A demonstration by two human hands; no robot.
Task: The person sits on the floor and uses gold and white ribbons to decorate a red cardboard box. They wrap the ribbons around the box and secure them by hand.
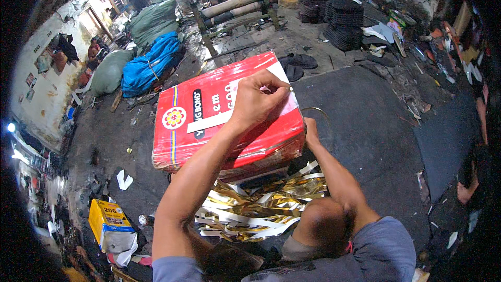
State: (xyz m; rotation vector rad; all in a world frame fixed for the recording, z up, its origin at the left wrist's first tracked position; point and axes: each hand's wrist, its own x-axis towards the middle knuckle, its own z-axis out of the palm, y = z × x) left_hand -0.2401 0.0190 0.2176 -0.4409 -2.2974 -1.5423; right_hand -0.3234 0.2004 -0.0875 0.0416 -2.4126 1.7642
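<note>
A large red box-shaped container (182, 99) with glossy printed sides lies in front of me. Across its upper face runs a narrow white strip (209, 122), which passes beneath my left hand (259, 96). That hand is closed over the face, thumb and fingertips pinched together; what they hold is too small to make out. Against the container's right side rests my right hand (311, 131), its fingers mostly hidden. A thin wire loop (321, 110) sticks out just above it. Gold and white strips (255, 211) lie bunched below the container, beside my bent knee.
Black sandals (298, 63) lie beyond the container. Stacked dark pieces (343, 23) stand at the far right. A blue bundle (150, 65), green sacks (155, 23) and a rack with rolls (232, 8) are farther off. A yellow-and-blue box (109, 224) sits at lower left. Another person's hand (466, 190) shows at right.
</note>
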